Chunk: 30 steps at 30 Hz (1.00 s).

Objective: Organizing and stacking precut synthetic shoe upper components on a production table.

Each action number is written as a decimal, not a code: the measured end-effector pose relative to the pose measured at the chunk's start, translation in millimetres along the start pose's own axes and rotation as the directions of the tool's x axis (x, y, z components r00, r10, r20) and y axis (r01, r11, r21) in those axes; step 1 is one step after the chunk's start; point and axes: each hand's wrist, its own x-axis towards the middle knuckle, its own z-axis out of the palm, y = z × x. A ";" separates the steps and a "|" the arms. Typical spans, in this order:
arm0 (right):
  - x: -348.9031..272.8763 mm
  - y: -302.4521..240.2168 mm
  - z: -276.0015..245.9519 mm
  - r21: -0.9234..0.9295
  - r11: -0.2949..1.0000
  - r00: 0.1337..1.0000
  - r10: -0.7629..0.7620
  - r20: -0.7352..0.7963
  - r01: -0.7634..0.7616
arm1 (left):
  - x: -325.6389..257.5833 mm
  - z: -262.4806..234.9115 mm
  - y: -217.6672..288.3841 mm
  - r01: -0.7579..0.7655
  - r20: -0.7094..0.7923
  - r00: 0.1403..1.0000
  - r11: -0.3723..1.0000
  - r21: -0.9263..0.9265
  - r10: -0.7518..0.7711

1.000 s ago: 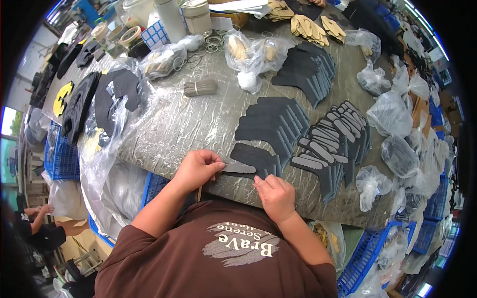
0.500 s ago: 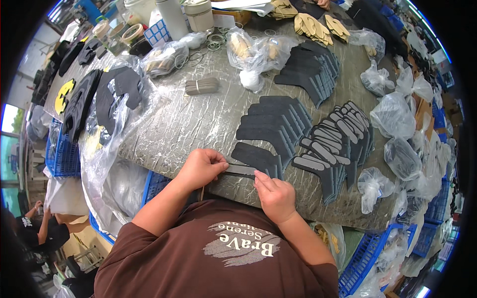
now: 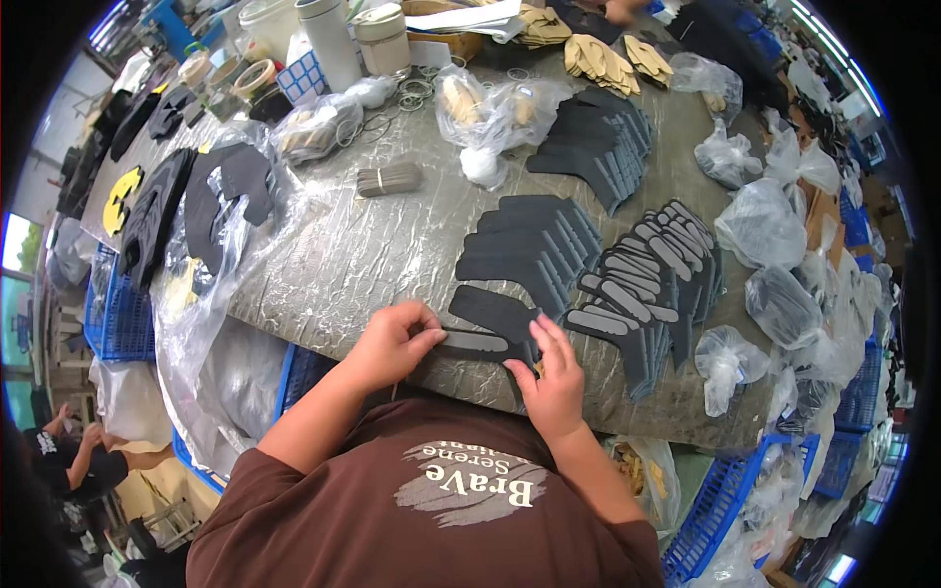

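A dark grey foam-like cut piece [image 3: 490, 314] lies at the near edge of the table [image 3: 392, 245], with a lighter grey strip [image 3: 473, 342] on its near part. My left hand [image 3: 394, 343] pinches the strip's left end. My right hand [image 3: 551, 374] presses flat on the piece's right side, fingers spread. Just beyond lies a fanned stack of the same dark pieces [image 3: 534, 240]. To the right is a fanned row of dark pieces with grey strips on them [image 3: 642, 279].
Another dark stack [image 3: 593, 142] lies further back. A bundle of grey strips [image 3: 388, 179] sits mid-table. Clear plastic bags [image 3: 769, 211] crowd the right edge; tan pieces [image 3: 598, 59], cups [image 3: 328, 39] and tape rolls stand at the back. Blue crates [image 3: 720, 500] sit below.
My hands have shifted slightly along the near edge. The grey strip now lies on the dark piece, my left fingers on its end and my right hand pressing beside it.
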 end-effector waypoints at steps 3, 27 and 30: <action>-0.3 -5.6 -19.2 0.263 0.911 0.948 0.303 0.092 -0.317 | 0.1 -0.3 6.7 0.233 0.135 0.970 0.932 -0.277 -0.203; 11.3 -40.5 -13.3 0.548 0.495 0.728 0.318 0.608 -0.674 | -8.5 27.8 33.9 -0.449 0.203 0.865 0.889 -0.094 0.459; 6.3 -38.1 -8.1 0.593 0.516 0.780 0.303 0.548 -0.618 | -8.1 29.1 33.6 -0.460 0.215 0.859 0.885 -0.076 0.465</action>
